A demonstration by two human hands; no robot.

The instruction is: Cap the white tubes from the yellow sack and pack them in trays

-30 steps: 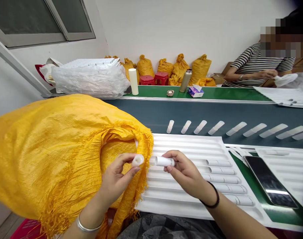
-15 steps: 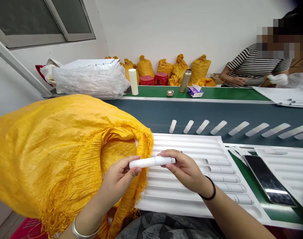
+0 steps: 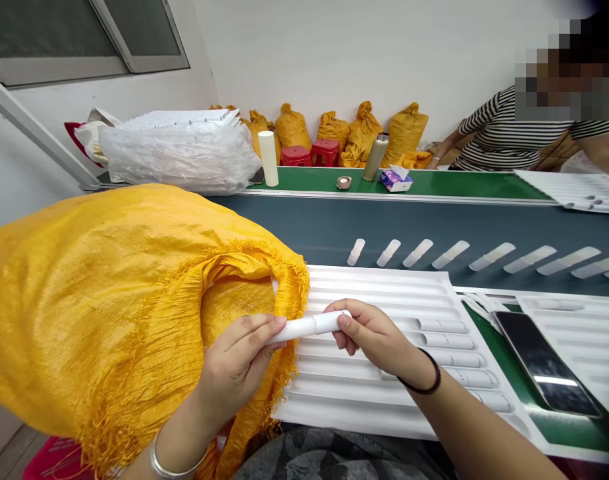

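1. Tube [image 3: 309, 326] spans the gap between my two hands, slightly tilted with its right end higher, above the left part of the tray [image 3: 329, 400].
2. My left grip [image 3: 239, 353] is clasped on the left end, fingers over the top and thumb below; my right grip [image 3: 372, 333] pinches the other end, thumb on the near side, lower fingers curled underneath.
3. My left forearm, with a bangle [image 3: 157, 465], climbs from the bottom edge and leans right. My right forearm, with a black band [image 3: 437, 373], crosses the tray from the lower right.
4. On the left, room is tight: the sack [image 3: 109, 300] bulges close, its frayed mouth right behind my left grip. I cannot tell whether they touch.
5. Beneath and between my hands lie bare tray grooves; farther right, the tray tubes [image 3: 444, 326] fill the ends of several.
6. Past the tray's far edge runs the belt [image 3: 304, 230], its belt tubes [image 3: 452, 255] spaced in a row. The tray's near edge meets my clothes [image 3: 344, 453].
7. Off the tray's right edge, the phone [image 3: 547, 363] rests on the green worktop [image 3: 564, 432], well apart from my right grip.
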